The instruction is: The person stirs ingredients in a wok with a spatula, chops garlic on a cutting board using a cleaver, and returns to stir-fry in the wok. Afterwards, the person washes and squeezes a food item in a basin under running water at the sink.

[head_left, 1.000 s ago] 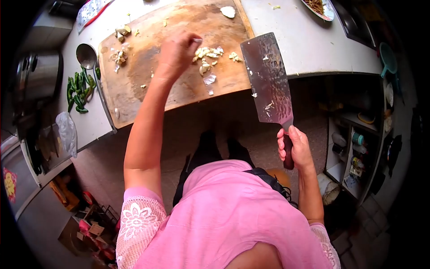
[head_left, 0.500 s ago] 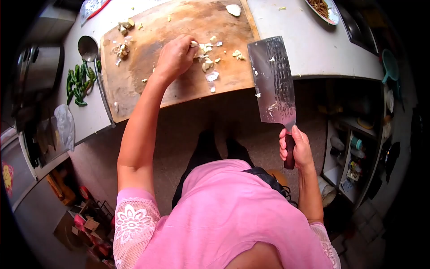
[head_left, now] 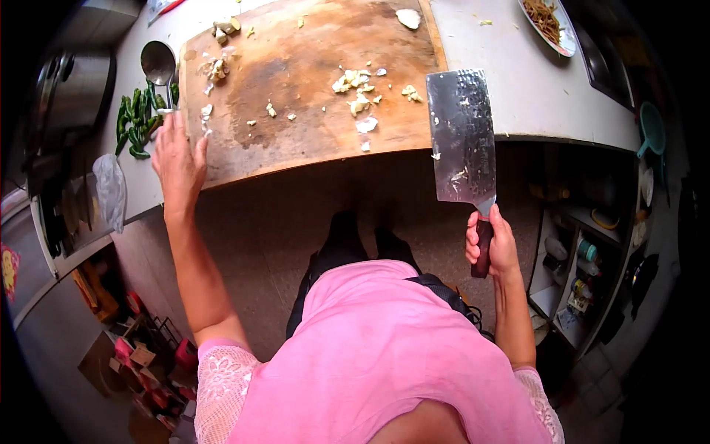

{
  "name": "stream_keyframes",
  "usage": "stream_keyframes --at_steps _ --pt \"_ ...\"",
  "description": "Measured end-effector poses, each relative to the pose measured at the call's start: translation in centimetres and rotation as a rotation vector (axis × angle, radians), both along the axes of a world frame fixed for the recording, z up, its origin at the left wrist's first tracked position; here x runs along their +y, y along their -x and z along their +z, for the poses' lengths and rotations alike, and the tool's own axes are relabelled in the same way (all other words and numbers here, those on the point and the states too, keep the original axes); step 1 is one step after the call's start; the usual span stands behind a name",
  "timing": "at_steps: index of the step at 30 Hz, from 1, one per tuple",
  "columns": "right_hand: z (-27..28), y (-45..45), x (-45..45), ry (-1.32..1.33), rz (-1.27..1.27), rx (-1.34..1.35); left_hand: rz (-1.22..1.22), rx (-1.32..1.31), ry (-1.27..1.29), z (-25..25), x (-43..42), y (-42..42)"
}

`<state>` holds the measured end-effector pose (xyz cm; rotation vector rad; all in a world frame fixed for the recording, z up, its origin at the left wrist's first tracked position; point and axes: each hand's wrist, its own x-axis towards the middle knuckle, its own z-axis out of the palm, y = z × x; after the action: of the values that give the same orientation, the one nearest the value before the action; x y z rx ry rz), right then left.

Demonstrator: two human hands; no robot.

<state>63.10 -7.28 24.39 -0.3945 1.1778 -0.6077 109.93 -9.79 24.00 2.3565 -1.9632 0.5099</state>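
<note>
My right hand (head_left: 494,240) is wrapped round the dark handle of a broad cleaver (head_left: 463,137), its blade pointing away from me and specked with pale bits. My left hand (head_left: 180,161) lies at the left edge of the wooden cutting board (head_left: 296,96), fingers stretched and thumb apart. Its fingertips reach the handle of a metal ladle (head_left: 157,65), partly hidden there; whether they touch it I cannot tell. Crushed garlic (head_left: 353,81) is scattered on the right half of the board. Papery garlic skins (head_left: 216,69) lie near its left side, below some ginger (head_left: 225,28).
Green peppers (head_left: 133,118) lie on the counter left of the ladle. A clear plastic bag (head_left: 109,191) hangs at the front edge. At the far right stands a plate of shredded food (head_left: 546,21). Open shelves (head_left: 584,259) sit below the counter on the right.
My left hand has moved from the garlic to the board's left edge, and its fingers have opened. Small pieces now lie near the left edge. The cleaver stays in my right hand.
</note>
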Motion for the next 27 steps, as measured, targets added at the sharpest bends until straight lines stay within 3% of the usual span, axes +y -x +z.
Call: stream_keyframes --at_steps 3,5,8,9,10,12,14,16,18,20,22,24,27 --pt "-0.4 -0.7 -0.7 -0.008 -0.003 -0.035 -0.039 0.202 0.300 0.5 -0.6 3.0" --pt "-0.6 -1.4 -1.2 -0.021 -0.002 -0.061 -0.383 0.555 0.295 -0.5 -1.5 9.5" --pt "-0.9 -2.1 -1.9 -0.029 0.004 -0.077 -0.550 0.730 0.129 -3.3 -2.5 18.2" --pt "-0.9 -2.3 -2.1 -0.024 0.011 -0.062 -0.559 0.664 0.177 -4.2 -3.1 19.5" --pt "-1.0 -2.5 -2.2 -0.021 0.017 -0.049 -0.557 0.665 0.179 -5.0 -3.4 19.1" --pt "-1.1 -1.9 -2.3 -0.014 0.025 -0.052 -0.375 0.402 0.050 -5.6 -3.5 17.4" --pt "-1.1 -1.9 -2.5 -0.084 0.023 -0.067 -0.049 0.416 -0.168 -3.8 -2.6 13.0" --pt "-1.7 -2.0 -2.2 -0.084 0.014 -0.084 0.069 0.136 0.151 -3.0 -1.3 8.9" --pt "-2.1 -2.0 -1.9 -0.086 -0.005 -0.108 0.270 0.077 0.235 -2.1 -0.8 7.5" --pt "-2.5 -2.7 -1.9 -0.089 -0.002 -0.126 0.210 0.242 0.302 -1.8 -1.3 9.2" --pt "-2.4 -2.6 -1.6 -0.084 -0.008 -0.121 0.002 0.446 0.038 -1.6 -1.7 12.2" --pt "-2.0 -3.3 -1.4 -0.108 -0.035 -0.119 -0.139 0.844 0.011 -3.6 -3.1 15.0" --pt "-2.7 -5.1 -1.8 -0.080 0.054 -0.120 -0.193 0.722 0.147 -5.4 -6.5 18.6"
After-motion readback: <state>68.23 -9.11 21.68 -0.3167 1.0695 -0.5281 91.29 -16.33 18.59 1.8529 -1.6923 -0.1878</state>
